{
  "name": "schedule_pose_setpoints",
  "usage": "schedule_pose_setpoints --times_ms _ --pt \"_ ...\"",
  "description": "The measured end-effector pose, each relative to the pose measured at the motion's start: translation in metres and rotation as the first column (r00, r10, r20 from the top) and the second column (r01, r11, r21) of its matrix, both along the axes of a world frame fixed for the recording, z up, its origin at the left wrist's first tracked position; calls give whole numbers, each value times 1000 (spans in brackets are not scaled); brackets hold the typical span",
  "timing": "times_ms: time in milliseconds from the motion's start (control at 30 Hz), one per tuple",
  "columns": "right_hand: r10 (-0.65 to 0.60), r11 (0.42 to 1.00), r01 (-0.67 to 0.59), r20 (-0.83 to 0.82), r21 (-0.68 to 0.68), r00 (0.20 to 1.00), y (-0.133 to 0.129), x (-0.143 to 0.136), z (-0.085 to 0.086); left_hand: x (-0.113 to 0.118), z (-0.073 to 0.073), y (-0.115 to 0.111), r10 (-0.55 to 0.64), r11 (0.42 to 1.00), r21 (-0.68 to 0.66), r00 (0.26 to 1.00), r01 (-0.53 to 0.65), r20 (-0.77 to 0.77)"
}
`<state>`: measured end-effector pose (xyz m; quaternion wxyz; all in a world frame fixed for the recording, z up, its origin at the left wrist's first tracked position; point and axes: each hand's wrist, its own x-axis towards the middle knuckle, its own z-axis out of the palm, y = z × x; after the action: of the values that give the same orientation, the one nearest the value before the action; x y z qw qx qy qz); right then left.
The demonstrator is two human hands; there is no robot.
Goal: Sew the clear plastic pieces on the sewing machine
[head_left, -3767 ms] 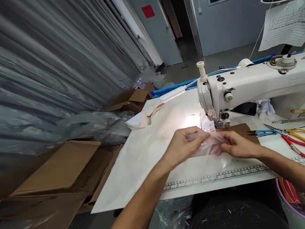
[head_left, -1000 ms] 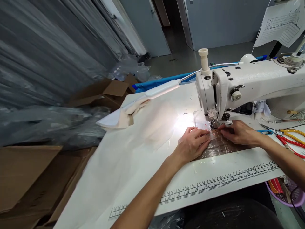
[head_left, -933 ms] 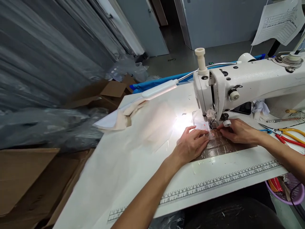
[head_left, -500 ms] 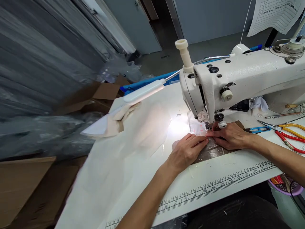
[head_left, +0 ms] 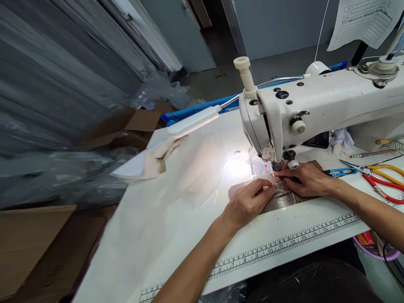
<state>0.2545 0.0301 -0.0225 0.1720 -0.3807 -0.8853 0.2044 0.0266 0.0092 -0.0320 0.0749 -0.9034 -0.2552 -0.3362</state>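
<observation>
My left hand (head_left: pixel 251 200) lies on a small pale pink fabric piece (head_left: pixel 232 191), its thumb and forefinger pinched together at the piece's right end. Close to the presser foot (head_left: pixel 274 166) of the white sewing machine (head_left: pixel 311 107), my right hand (head_left: pixel 307 180) rests with fingers stretched forward and slightly apart. A shiny brown sheet (head_left: pixel 280 203) lies beneath both hands. Small red marks (head_left: pixel 277 179) show between the fingertips. My fingers partly cover the fabric at the needle.
Blue thread snips (head_left: pixel 342 171), yellow-handled scissors (head_left: pixel 386 168) and red-handled pliers (head_left: pixel 378 187) lie to the right. A lit lamp (head_left: pixel 194 121) reaches over the white table (head_left: pixel 151 235). Cream fabric (head_left: pixel 154 164) lies at the left edge. A printed ruler (head_left: pixel 284 248) runs along the front.
My left fingertips have drawn slightly back and curled, parting from my right fingertips. More of the red marks now shows between them. The camera view has shifted a little.
</observation>
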Motion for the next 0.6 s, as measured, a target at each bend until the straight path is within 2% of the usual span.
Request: schedule_pose_setpoints --times_ms 200,433,600 --pt "77 995 -80 49 59 996 -3 -3 1 2 -2 3 -62 998 32 998 61 11" --pt "55 984 -89 214 153 975 -7 -9 2 -2 -1 3 10 1000 28 995 -7 -102" --pt "46 985 -74 179 154 983 -8 -9 -1 -3 -1 3 4 1000 0 994 -4 -109"
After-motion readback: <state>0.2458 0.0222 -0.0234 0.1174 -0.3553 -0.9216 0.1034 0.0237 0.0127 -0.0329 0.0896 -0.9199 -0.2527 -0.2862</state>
